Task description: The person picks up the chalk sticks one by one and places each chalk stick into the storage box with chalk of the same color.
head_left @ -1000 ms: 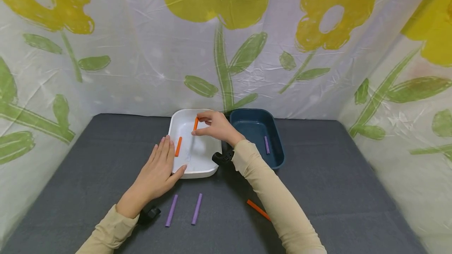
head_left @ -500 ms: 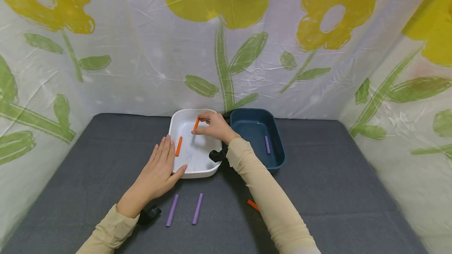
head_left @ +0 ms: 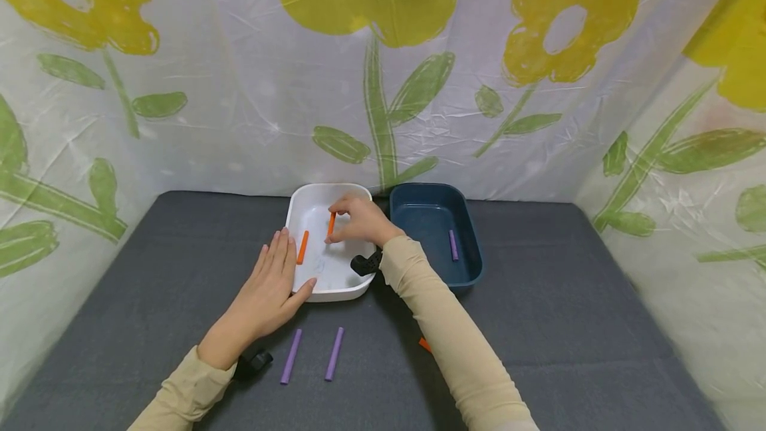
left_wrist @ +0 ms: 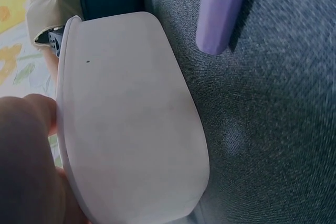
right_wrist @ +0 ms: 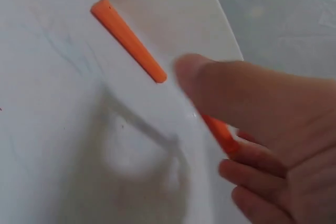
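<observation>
My right hand [head_left: 360, 219] pinches an orange stick [head_left: 332, 225], faceted and chalk-like, between thumb and fingers over the white tray [head_left: 335, 277]. In the right wrist view, part of this held stick [right_wrist: 219, 134] is hidden behind the thumb. Another orange stick [head_left: 302, 248] lies on the tray floor near its left side. My left hand [head_left: 272, 285] rests with straight fingers along the tray's left rim, the thumb at its near left corner. Seen from the left wrist, the white tray's outer wall [left_wrist: 131, 114] fills the middle.
Right of the white tray stands a dark blue tray [head_left: 421, 218] holding one purple stick [head_left: 453, 245]. Two purple sticks, left [head_left: 290, 356] and right [head_left: 334, 354], lie on the grey cloth in front. An orange stick [head_left: 425, 344] is partly hidden under my right sleeve [head_left: 449, 331].
My right hand has sunk slightly toward the white tray's floor with the orange stick. The right forearm has shifted left, covering more of the orange stick on the cloth. The left hand stays put.
</observation>
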A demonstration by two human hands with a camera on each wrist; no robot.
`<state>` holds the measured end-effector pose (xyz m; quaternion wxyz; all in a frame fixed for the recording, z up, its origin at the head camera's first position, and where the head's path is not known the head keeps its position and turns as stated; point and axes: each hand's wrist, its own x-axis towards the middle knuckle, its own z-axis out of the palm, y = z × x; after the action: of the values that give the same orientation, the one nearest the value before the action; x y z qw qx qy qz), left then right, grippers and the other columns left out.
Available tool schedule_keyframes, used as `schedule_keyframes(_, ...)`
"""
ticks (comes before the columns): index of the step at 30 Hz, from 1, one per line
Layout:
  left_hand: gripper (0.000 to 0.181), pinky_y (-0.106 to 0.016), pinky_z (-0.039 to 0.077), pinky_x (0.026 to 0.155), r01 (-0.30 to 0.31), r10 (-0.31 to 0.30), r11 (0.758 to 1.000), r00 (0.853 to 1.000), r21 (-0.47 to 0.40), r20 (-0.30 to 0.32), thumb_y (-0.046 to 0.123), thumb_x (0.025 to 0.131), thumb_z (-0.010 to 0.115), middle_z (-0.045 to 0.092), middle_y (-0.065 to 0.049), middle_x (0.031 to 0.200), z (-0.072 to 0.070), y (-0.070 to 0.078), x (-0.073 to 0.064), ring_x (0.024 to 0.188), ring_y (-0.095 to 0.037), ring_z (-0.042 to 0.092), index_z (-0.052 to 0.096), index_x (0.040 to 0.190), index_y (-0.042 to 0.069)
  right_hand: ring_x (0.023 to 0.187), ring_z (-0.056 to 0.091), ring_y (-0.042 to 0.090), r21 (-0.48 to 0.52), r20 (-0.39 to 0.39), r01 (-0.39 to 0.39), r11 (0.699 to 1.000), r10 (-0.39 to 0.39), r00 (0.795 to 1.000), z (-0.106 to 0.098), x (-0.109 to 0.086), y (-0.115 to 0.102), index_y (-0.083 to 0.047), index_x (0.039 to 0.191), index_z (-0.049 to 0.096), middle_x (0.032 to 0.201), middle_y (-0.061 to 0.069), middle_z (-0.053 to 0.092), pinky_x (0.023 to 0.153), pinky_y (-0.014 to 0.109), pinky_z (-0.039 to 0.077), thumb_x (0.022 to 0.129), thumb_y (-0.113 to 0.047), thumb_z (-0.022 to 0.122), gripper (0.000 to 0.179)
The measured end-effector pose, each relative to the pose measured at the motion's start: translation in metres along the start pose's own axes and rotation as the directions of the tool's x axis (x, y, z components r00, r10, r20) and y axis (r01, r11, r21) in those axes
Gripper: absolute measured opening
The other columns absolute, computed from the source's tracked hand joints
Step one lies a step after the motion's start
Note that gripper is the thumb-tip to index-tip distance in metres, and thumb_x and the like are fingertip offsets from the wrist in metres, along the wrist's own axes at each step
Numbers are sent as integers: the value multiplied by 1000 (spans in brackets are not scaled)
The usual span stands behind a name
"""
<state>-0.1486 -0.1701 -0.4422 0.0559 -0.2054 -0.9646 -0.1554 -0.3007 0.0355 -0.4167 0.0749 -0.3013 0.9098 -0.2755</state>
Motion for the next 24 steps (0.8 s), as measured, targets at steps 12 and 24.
schedule_keyframes(12,82,-58,10,118,14,-14,1000,1000,8,19,44,104,44,0,-32,160,-1,2,1,149,-44,2,12,151,-16,91,56,7,-286,153,121,951,-79,985,8,2,0,-24,125,70,113,-10,64,78,25,47,72,-51,83,61)
schedule_keyframes(24,84,-58,9,118,10,-10,1000,1000,7,25,45,103,44,0,-32,160,1,0,1,149,-44,1,12,151,-16,83,54,8,-365,251,207,908,-118,961,10,2,-4,-22,120,71,102,-7,61,73,25,46,71,-55,84,61)
